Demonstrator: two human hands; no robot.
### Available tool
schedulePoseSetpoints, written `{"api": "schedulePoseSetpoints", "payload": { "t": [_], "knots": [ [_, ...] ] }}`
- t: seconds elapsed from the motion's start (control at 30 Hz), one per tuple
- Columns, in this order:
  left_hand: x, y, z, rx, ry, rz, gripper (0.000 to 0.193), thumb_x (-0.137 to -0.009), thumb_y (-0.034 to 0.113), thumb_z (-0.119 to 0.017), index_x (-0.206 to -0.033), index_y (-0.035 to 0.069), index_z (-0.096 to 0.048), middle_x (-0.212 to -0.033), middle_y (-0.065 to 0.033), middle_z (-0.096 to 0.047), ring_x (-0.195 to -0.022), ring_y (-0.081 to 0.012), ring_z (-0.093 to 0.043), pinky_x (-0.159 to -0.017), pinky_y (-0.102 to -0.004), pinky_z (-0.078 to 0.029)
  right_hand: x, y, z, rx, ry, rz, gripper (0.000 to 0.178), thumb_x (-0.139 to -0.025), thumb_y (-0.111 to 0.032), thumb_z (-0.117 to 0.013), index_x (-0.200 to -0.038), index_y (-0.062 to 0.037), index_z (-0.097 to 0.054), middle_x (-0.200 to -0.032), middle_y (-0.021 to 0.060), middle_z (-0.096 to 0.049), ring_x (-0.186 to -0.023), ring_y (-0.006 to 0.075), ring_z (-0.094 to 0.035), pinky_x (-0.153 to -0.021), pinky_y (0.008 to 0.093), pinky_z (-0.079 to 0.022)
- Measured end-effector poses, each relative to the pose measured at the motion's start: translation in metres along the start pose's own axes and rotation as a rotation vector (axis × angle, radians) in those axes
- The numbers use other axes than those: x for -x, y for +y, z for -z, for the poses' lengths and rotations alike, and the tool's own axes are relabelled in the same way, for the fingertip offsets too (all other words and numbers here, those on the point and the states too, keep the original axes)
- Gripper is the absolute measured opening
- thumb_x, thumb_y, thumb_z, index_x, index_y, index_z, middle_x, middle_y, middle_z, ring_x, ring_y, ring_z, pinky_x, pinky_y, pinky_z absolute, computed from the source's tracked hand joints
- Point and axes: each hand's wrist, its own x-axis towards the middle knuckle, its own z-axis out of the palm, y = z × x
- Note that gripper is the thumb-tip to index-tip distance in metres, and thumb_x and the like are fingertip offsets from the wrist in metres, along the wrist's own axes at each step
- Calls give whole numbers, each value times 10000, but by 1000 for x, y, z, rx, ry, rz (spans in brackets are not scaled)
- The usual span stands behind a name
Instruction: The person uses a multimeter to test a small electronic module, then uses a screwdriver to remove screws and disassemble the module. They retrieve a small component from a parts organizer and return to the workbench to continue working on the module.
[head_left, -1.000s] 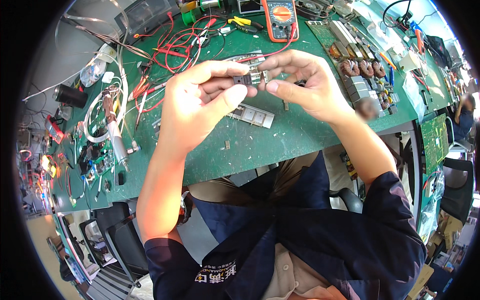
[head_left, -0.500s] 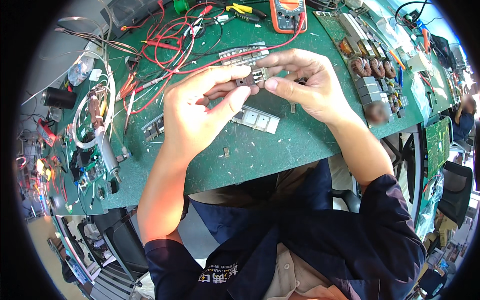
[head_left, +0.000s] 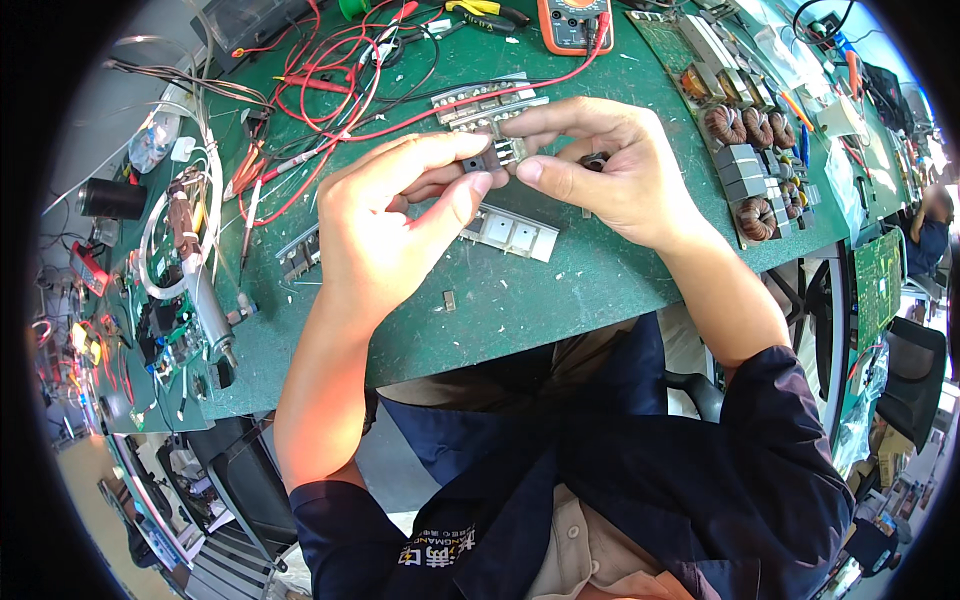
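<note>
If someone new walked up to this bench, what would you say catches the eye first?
First the two hands, left hand and right hand, meeting over the middle of the green mat and pinching a small black part between their fingertips. Next, the tangle of red wires at the far left of the mat, and the orange meter at the top edge.

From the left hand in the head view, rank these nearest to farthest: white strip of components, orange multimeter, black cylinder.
From the left hand:
1. White strip of components, on the mat just right of the hand.
2. Orange multimeter, top edge, up and right.
3. Black cylinder, far left of the bench.
</note>
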Motion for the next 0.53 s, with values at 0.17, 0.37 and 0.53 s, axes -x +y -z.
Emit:
{"api": "schedulePoseSetpoints", "payload": {
  "t": [0.17,0.37,0.53],
  "knots": [
    [-5,-1,-6,22,-15,-37,294,-926,-97,-677,-1219,-92,-663,-1098,-158,-731,-1017,-228,-750,-801,-288,-618,3,-2,6,6,5,-27,315,-898,-98,-798,-1186,15,-736,-1039,88,-728,-843,90,-666,-710,225,-534],
    [-8,1,-9,73,-29,23,303,-936,-68,-684,-1237,-93,-654,-1074,-156,-739,-1012,-221,-749,-808,-281,-611,4,0,11,86,8,-10,320,-894,-105,-808,-1185,6,-739,-985,69,-732,-755,58,-627,-655,205,-476],
    [-5,-4,-7,53,-23,-1,300,-925,-75,-698,-1223,-89,-666,-1079,-153,-743,-979,-208,-753,-810,-287,-612,6,6,4,68,42,39,306,-884,-125,-792,-1166,-10,-757,-890,43,-710,-605,11,-533,-549,201,-435]
  ]
}}
